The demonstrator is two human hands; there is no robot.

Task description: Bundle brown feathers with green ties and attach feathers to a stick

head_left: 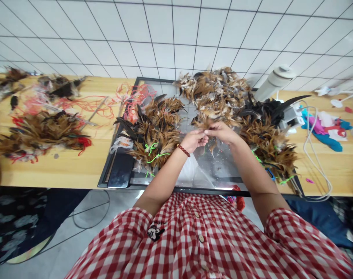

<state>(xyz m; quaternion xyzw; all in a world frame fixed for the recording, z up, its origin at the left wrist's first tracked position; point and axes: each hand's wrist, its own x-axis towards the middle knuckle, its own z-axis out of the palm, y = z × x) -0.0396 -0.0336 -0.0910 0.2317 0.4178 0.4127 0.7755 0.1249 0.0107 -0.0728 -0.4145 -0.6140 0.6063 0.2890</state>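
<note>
My left hand (195,140), with a brown beaded bracelet (184,150) at the wrist, meets my right hand (222,133) fingertip to fingertip over a dark-framed glass panel (222,170). Both hands are closed in a pinch. A small tuft of brown feathers (205,123) sticks up from the pinched fingers; its lower end is hidden by them. Just beyond lies a big heap of loose tan and white feathers (219,91). Feather bunches (157,130) tied with bright green string lie left of my hands, and more bunches (269,145) lie by my right forearm.
A black phone (120,170) rests at the panel's front left corner. Pink string (106,106) and more feather bunches (45,131) cover the table to the left. At right are a white cylinder (275,82), a white cable (317,166) and coloured cloth pieces (327,130). Another person sits at left.
</note>
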